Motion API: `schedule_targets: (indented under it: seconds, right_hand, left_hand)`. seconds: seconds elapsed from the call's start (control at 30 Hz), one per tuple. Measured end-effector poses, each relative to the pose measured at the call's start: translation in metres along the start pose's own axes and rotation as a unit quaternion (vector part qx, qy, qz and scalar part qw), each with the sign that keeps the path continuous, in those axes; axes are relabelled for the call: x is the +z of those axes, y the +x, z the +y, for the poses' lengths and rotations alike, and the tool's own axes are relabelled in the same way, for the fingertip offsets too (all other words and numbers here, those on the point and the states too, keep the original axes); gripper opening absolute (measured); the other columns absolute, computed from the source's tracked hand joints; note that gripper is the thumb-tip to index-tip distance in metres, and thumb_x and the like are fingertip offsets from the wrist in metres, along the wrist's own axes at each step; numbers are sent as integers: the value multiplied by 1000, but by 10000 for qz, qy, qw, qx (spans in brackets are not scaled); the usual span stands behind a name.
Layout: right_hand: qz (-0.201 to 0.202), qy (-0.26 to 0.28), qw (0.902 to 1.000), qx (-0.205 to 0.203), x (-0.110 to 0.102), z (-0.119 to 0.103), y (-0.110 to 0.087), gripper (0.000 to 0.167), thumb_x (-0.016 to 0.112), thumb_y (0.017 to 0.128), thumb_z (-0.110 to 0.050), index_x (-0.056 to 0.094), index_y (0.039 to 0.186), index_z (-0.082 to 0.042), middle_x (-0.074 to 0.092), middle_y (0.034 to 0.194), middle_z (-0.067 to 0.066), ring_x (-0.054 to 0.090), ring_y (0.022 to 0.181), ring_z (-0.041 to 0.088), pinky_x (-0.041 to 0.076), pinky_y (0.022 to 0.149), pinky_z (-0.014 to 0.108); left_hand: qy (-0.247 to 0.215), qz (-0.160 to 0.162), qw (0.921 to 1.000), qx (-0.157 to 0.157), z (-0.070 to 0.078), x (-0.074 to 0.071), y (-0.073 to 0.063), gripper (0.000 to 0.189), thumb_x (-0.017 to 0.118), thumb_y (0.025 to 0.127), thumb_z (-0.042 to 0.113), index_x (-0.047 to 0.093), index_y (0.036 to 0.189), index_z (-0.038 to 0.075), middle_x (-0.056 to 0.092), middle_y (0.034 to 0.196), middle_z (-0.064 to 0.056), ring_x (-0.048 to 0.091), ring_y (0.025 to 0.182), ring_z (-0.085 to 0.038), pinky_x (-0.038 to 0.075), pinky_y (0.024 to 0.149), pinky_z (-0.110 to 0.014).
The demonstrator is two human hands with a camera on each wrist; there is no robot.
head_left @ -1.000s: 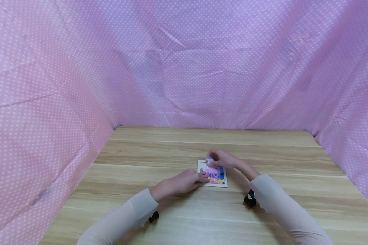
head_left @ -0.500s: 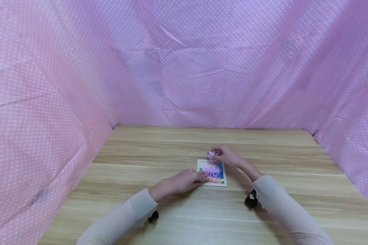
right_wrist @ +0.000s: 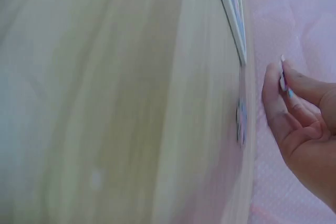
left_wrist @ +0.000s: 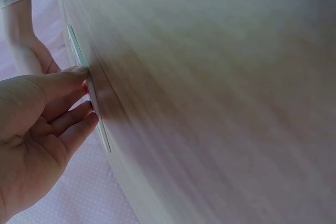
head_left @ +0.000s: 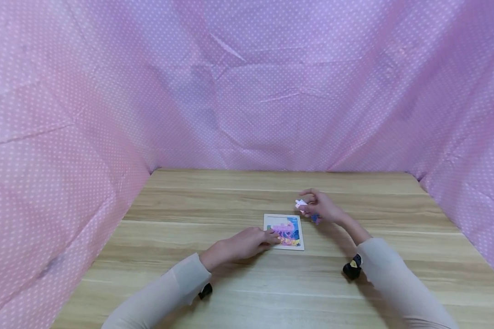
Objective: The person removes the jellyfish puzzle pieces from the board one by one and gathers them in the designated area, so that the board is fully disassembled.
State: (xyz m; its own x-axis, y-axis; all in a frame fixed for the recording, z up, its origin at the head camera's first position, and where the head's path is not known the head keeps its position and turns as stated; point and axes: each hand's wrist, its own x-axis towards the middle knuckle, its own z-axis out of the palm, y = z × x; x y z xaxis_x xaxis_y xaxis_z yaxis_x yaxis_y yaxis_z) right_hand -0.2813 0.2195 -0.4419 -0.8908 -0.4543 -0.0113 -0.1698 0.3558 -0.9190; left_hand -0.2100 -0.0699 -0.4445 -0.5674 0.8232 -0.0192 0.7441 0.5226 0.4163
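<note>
A small jigsaw puzzle board (head_left: 302, 235) with a white frame lies flat on the table, its upper left part bare and pale, the rest a pink and blue picture. My left hand (head_left: 247, 242) rests its extended fingers on the board's left side; in the left wrist view the thumb tip (left_wrist: 80, 70) touches its near edge. Beyond the board's right corner, my right hand (head_left: 325, 208) pinches a whitish-pink puzzle piece (head_left: 301, 205) between thumb and fingers, above the table. The right wrist view shows this piece (right_wrist: 283, 80) edge-on.
Blue and pink puzzle pieces (head_left: 316, 219) lie on the table under my right hand, partly hidden by it. The wooden table (head_left: 214, 192) ends at a pink dotted cloth (head_left: 247, 114) hung behind and at both sides.
My right hand has lifted the pale puzzle piece off the board and carried it to the right, uncovering the board's upper left. The left hand has stayed in place.
</note>
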Motion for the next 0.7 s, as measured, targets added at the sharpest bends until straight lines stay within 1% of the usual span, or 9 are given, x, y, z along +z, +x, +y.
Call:
schedule_targets:
  seconds: [0.1,0.13,0.23,0.37,0.47,0.57,0.7]
  right_hand:
    - [85,274,9995,92,-8,5,-6,40,59,98,4,43,132,19,66,105,27,69,78,19,59,61,31]
    - [82,317,9994,60,-10,7,-7,38,59,98,6,44,129,20,66,106,29,69,78,19,60,64,32]
    - [57,191,9997,-119,-18,15,-12,34,57,98,8,48,127,22,65,107,32,69,80,18,61,69,33]
    - [65,-28,9996,-259,-27,21,-19,36,55,99,9,47,130,23,66,107,32,69,83,19,61,73,34]
    - [169,-22,9998,-102,-35,23,-25,37,58,98,7,47,128,24,68,104,29,69,81,17,61,72,33]
    - [253,-56,9996,86,-42,23,-33,31,61,97,6,52,121,23,70,100,25,69,80,14,61,72,31]
    - [242,-230,9993,151,-51,24,-43,25,64,95,5,60,113,21,70,96,23,67,78,13,60,70,28]
  left_hand:
    - [-28,20,10000,14,1,0,-1,32,53,105,11,64,135,11,58,138,-2,48,134,-14,37,111,-27]
    - [-47,21,10000,4,2,1,-1,32,53,105,11,64,135,11,58,138,-2,48,134,-15,37,111,-27]
    - [-100,-7,9999,-67,4,0,-2,32,53,105,11,64,135,10,58,139,-3,47,135,-16,37,111,-28]
    - [-77,-16,9999,-118,6,-1,-2,33,53,105,10,64,136,10,57,139,-3,47,136,-16,37,111,-28]
    - [-70,1,9999,-78,7,-2,-2,32,54,104,9,65,135,9,58,138,-4,47,135,-16,37,111,-27]
    - [-76,18,10000,-49,6,-2,-2,32,55,104,8,65,134,9,58,138,-4,48,135,-15,37,111,-27]
    - [-122,35,9999,-82,6,-1,-2,32,54,105,10,65,135,10,58,139,-3,47,135,-16,38,111,-28]
